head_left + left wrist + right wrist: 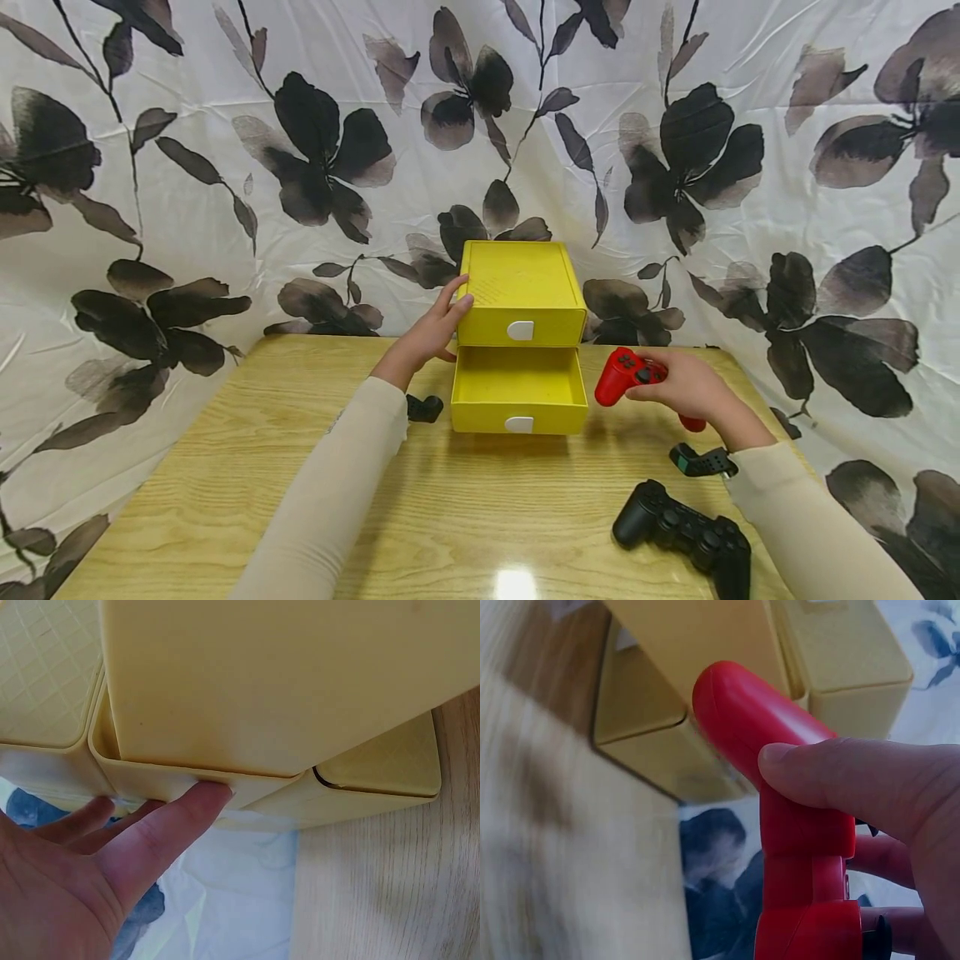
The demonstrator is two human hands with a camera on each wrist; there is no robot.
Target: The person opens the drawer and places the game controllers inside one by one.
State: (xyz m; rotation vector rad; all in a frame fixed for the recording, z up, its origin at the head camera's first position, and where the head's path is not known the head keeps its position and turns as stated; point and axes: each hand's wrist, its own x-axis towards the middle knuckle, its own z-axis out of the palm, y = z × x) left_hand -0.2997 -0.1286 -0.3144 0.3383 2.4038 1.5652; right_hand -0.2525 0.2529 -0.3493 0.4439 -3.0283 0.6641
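Observation:
A yellow drawer cabinet (525,279) stands at the back of the table. One drawer (483,418) below its upper drawer is pulled out, and its visible inside holds nothing. My left hand (431,329) rests against the cabinet's left side, its thumb near the upper front edge. In the left wrist view the fingers (169,825) press the yellow side wall with little bend. To the right of the pulled-out drawer, my right hand (693,383) grips a red game controller (618,379). The right wrist view shows the thumb (817,772) across the controller's back, held above the table.
A black game controller (678,525) lies at the table's front right, beside my right forearm. The wooden table (247,467) ends at a floral cloth (330,275) hanging behind it. Black wrist cameras stick out near both wrists.

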